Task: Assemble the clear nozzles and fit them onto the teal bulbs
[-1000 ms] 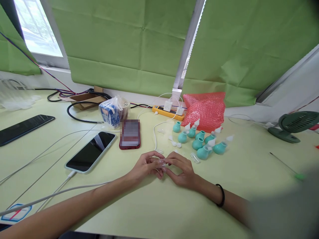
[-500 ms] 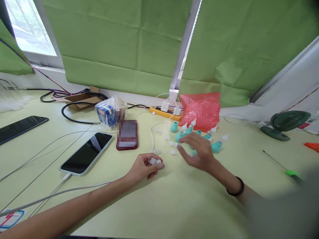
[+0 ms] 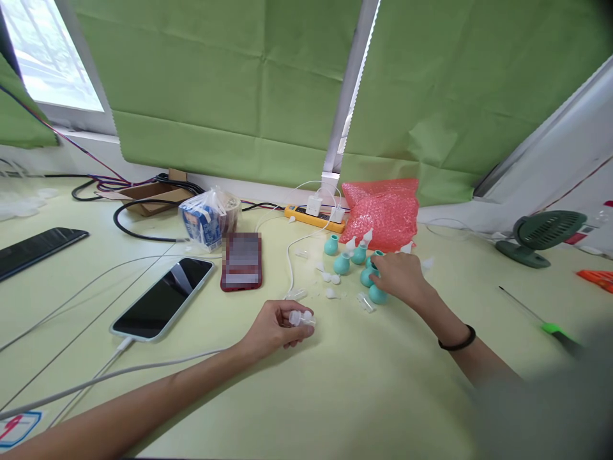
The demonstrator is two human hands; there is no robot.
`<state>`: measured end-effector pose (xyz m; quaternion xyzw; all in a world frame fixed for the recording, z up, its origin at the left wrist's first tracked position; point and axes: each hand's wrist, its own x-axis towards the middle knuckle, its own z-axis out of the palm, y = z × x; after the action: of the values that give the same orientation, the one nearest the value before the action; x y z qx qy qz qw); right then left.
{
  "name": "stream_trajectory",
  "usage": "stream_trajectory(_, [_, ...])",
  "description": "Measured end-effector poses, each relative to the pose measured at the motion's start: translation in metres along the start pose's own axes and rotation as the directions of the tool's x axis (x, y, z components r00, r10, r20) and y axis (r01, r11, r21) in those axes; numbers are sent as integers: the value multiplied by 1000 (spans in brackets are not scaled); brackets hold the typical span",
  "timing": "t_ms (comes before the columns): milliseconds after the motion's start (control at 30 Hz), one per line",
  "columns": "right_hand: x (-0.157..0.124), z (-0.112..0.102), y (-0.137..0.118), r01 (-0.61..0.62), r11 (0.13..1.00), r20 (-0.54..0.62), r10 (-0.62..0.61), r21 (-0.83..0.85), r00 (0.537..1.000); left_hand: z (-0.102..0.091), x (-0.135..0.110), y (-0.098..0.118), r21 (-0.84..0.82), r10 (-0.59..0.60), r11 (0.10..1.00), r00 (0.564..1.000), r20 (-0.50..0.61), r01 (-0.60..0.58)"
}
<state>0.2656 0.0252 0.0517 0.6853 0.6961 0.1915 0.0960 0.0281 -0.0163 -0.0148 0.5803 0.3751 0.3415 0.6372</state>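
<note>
Near the middle of the table, my left hand [image 3: 280,324] is closed around small clear and white plastic pieces [image 3: 301,318]; one looks like a short tube. My right hand [image 3: 402,278] reaches into a cluster of teal squeeze bulbs, its thumb and forefinger around the open neck of one teal bulb [image 3: 367,276]. The hand partly hides the bulbs behind it. Another bulb [image 3: 378,294] lies just in front of the fingers. An open bulb [image 3: 331,245] stands to the left. White pointed nozzles [image 3: 367,236] show behind. A clear tube [image 3: 366,302] lies nearby.
Small white caps [image 3: 331,293] lie between my hands. Behind are a red bubble-wrap bag [image 3: 380,214] and an orange power strip [image 3: 313,218]. Phones [image 3: 163,299], cables and a bagged blue box [image 3: 201,220] are left; a green fan [image 3: 546,233] and screwdriver [image 3: 550,329] are right.
My right hand has moved right and closed in on a bulb, uncovering the clear tube and front bulbs. My left hand stays in place, with the clear tube in it now showing more plainly.
</note>
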Motion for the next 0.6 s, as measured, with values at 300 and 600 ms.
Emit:
stream_trajectory(300, [-5,-12,8,42,992,-60,-36,118,998,2,-1,3,-37,59,997,997,-48,-60])
stream_trajectory(600, [-44,-28,-40,533,556,-392,-361,638,846,1,-2,0,124,256,962,962,-98,-243])
